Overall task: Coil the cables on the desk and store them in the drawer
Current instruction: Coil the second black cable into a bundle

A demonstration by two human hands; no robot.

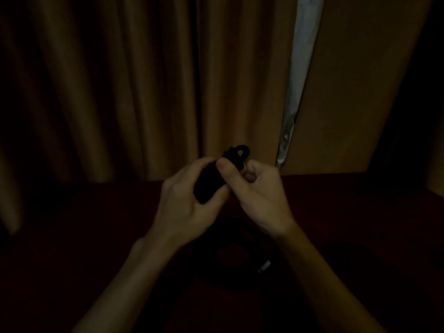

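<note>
While the left hand [182,205] grips a black cable bundle [210,182] above the bench [96,224] and the right hand [260,191] pinches its top at 1 o'clock, one coil looks nearly done; a second cable [264,266] lies at 6 o'clock, drawer unseen.
</note>
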